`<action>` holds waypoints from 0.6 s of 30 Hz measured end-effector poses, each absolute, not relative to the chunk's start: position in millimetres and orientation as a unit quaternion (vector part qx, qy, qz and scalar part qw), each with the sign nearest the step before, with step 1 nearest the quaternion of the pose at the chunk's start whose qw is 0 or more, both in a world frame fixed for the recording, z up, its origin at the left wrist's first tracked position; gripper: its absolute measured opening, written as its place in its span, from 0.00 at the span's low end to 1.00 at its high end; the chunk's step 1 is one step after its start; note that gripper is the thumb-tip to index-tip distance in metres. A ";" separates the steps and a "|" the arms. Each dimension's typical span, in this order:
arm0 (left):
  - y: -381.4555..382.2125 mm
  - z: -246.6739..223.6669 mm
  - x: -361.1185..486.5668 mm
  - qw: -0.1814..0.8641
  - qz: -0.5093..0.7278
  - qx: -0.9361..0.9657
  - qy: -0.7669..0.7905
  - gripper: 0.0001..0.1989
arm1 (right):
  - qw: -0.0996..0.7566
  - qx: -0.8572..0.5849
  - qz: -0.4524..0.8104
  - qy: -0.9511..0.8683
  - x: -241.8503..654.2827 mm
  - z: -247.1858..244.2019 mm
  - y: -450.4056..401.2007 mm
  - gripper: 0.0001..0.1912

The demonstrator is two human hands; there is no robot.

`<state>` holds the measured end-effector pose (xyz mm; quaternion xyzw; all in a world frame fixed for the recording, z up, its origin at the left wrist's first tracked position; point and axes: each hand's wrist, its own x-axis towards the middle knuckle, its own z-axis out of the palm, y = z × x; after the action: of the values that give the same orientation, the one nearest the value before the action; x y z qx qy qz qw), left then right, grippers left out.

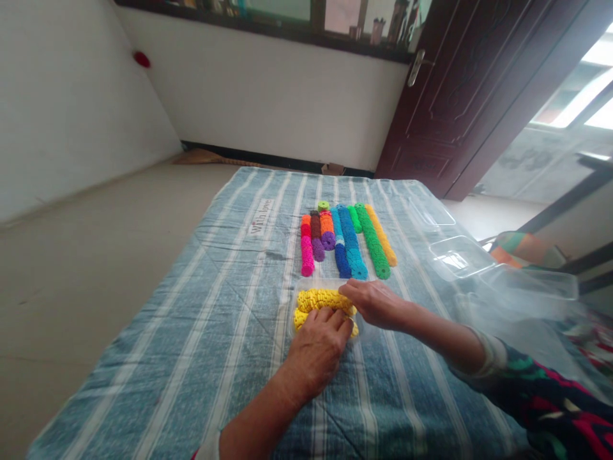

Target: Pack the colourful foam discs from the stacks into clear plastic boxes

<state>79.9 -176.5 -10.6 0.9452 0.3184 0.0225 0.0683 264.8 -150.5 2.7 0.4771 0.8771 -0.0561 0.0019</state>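
Note:
A clear plastic box (293, 295) on the striped cloth holds two yellow rolls of stacked pieces, one behind the other. My left hand (322, 342) lies over the front yellow roll (299, 319), its fingers curled down on it. At the right end of the back yellow roll (318, 299) is my right hand (376, 303), fingers pressed together on that end. Beyond the box lie several coloured rolls: a pink and red one (307, 246), blue ones (351, 243), a green one (374, 243) and an orange-yellow one (382, 235).
The rolls rest on a bed-like surface with a blue striped cloth (191, 332). Clear empty boxes (460, 255) and lids stand along its right side. Behind are a white wall (268, 96) and a dark red door (445, 83).

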 end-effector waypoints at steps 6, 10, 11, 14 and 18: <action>-176.5 -10.7 82.2 0.068 0.020 0.945 0.320 0.15 | 0.010 0.461 -0.081 0.884 266.9 10.0 -154.5 0.11; -176.0 -10.1 83.7 0.073 0.007 0.943 0.324 0.15 | 0.021 0.447 -0.082 0.891 267.5 11.3 -154.3 0.08; -175.9 -10.1 83.8 0.073 0.005 0.943 0.325 0.14 | 0.024 0.443 -0.082 0.892 267.3 11.4 -154.0 0.08; -175.9 -10.8 83.7 0.069 0.007 0.943 0.325 0.14 | 0.032 0.443 -0.076 0.893 265.9 10.6 -153.4 0.07; -176.4 -12.8 82.7 0.060 0.019 0.945 0.320 0.14 | 0.018 0.454 -0.064 0.888 263.9 6.6 -154.3 0.07</action>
<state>82.7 -176.4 -12.8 0.9453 0.3200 0.0188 0.0604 263.9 -154.3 6.6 0.4543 0.8884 -0.0642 0.0179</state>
